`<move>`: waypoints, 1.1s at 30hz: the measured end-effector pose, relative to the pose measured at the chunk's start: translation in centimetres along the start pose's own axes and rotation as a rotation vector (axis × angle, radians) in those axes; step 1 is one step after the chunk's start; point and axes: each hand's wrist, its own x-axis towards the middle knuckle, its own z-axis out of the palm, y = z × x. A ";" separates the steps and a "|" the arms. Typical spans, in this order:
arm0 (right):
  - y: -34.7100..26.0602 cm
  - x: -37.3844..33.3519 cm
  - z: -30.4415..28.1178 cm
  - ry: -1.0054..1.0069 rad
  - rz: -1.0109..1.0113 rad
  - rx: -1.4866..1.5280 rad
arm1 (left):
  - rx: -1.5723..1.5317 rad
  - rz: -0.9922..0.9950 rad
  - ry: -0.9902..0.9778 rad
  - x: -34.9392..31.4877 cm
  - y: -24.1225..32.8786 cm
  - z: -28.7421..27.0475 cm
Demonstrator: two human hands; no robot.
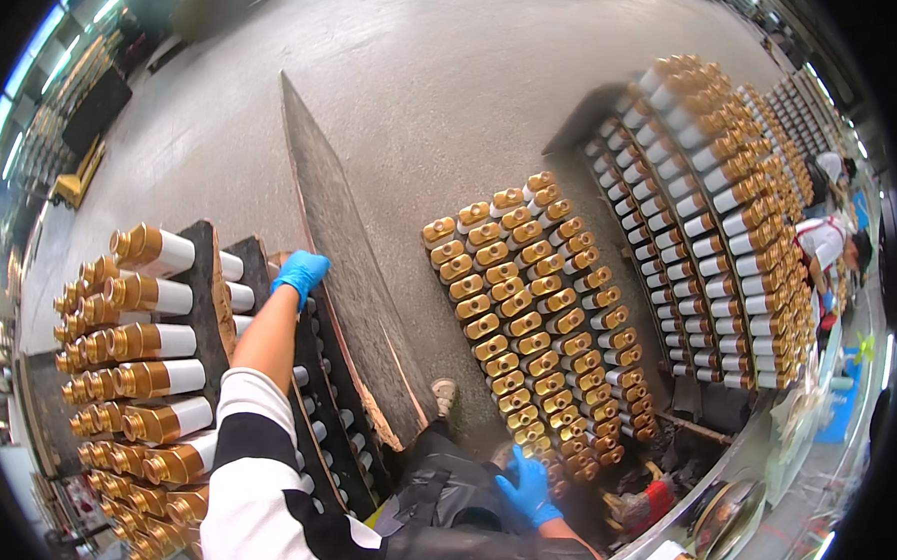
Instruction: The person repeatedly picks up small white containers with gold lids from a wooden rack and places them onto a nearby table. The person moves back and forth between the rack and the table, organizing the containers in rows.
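Note:
My left hand (303,274), in a blue glove, reaches out over the stack at the left. It is closed at the edge of a long dark board (352,254), which stands tilted beside the stack; the fingertips are partly hidden. My right hand (529,489), gloved in blue too, is held low near my apron with its fingers apart and nothing in it. Close by it stand rows of gold-topped bottles (517,299). More gold-and-white bottles (161,341) sit in layers on the left stack, with dark boards (211,290) between them.
A tall stack of gold-and-white bottles (705,199) in layers stands at the right. Beyond it a person (825,239) works at a bench. A yellow pallet truck (79,176) is at the far left. Grey floor (439,70) stretches ahead. My shoe (443,392) shows beside the board.

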 end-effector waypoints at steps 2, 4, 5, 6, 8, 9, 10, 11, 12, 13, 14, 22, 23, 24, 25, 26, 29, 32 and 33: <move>0.8 -0.4 -0.8 0.017 0.003 0.005 | -0.001 -0.009 0.046 -0.4 -2.4 3.3; 1.6 -1.0 -1.2 -0.002 0.079 0.061 | -0.001 -0.104 -0.077 -2.1 -2.6 4.9; 1.9 -1.0 -1.4 -0.017 0.081 0.032 | -0.009 -0.137 -0.090 -2.6 -3.2 6.0; 1.9 -1.2 -1.4 -0.024 0.136 0.073 | -0.014 -0.168 -0.103 -3.1 -4.1 7.1; 1.9 -0.9 -1.6 -0.058 0.222 0.155 | -0.016 -0.130 0.038 -2.3 -9.1 10.9; 2.0 -0.9 -1.5 -0.049 0.225 0.137 | 0.035 -0.172 -0.039 -2.9 -8.1 11.0; 1.8 -0.7 -1.4 -0.046 0.222 0.134 | 0.083 -0.223 -0.107 -4.0 -7.3 10.3; 1.6 -0.4 -1.4 -0.043 0.220 0.131 | 0.082 -0.193 -0.118 -3.7 -7.5 10.4; 1.3 0.0 -1.3 -0.043 0.209 0.131 | 0.081 -0.169 -0.121 -3.5 -7.8 9.9; 1.1 0.2 -1.3 -0.043 0.198 0.132 | 0.080 -0.144 -0.123 -3.4 -8.2 9.6; 1.0 0.2 -1.2 -0.069 0.219 0.144 | 0.077 -0.160 -0.123 -3.5 -8.7 9.8; 2.3 0.2 0.0 0.008 0.326 0.304 | 0.171 -0.148 -0.189 -5.1 -11.9 10.6; 2.8 0.1 0.3 0.026 0.342 0.373 | 0.218 -0.140 -0.156 -5.4 -11.5 11.1; 3.0 0.0 0.7 0.016 0.367 0.439 | 0.269 -0.131 -0.119 -5.7 -11.1 11.2; 2.2 0.3 0.1 -0.016 0.322 0.366 | 0.246 -0.208 -0.099 -5.7 -9.9 11.2; 1.2 0.7 -0.3 -0.047 0.277 0.293 | 0.304 -0.229 0.033 -6.1 -9.6 11.8; 0.9 0.9 -0.9 -0.137 0.303 0.277 | 0.341 -0.488 0.215 -5.0 -10.3 14.6; 0.9 0.4 -1.4 -0.061 0.236 0.365 | 0.618 -0.517 0.480 -5.8 -9.8 16.3; 1.5 0.0 -1.3 -0.055 0.237 0.387 | 0.675 -0.487 0.615 -6.6 -8.8 16.6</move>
